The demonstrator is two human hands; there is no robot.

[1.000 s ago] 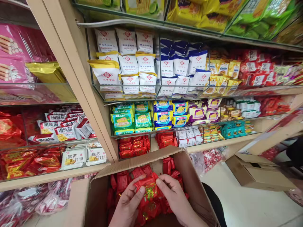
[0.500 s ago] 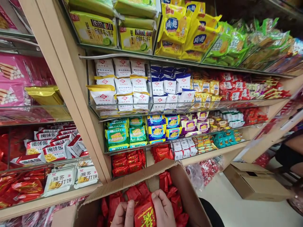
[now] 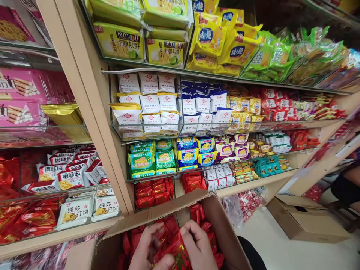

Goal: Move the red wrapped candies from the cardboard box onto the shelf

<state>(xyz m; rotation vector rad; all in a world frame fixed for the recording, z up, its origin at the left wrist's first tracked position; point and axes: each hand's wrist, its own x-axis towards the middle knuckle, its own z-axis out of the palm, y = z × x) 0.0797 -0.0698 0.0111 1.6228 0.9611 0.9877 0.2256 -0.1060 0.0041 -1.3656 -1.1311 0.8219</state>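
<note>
A red snack packet (image 3: 178, 252) with yellow lettering is pinched at its upper right corner by my right hand (image 3: 199, 247). My left hand (image 3: 147, 247) is beside the packet's left side, its fingers curved and apart from the thumb. The left thumb lies near the packet's lower edge; whether it touches is unclear. Both hands are over an open cardboard box (image 3: 229, 234) holding many loose red packets (image 3: 168, 226). Part of the held packet is hidden by the fingers.
Ahead, glass-fronted shelves hold green biscuit packs (image 3: 142, 162), white packets (image 3: 150, 103) and yellow packs (image 3: 205, 33). Red packets (image 3: 154, 192) fill a low compartment behind the box. A wooden upright (image 3: 92, 123) stands left. A closed carton (image 3: 308, 217) rests on the floor near a person's leg.
My left fingers have come off the packet's upper left corner and spread apart. The packet has tilted in my right hand. The view has shifted slightly left.
</note>
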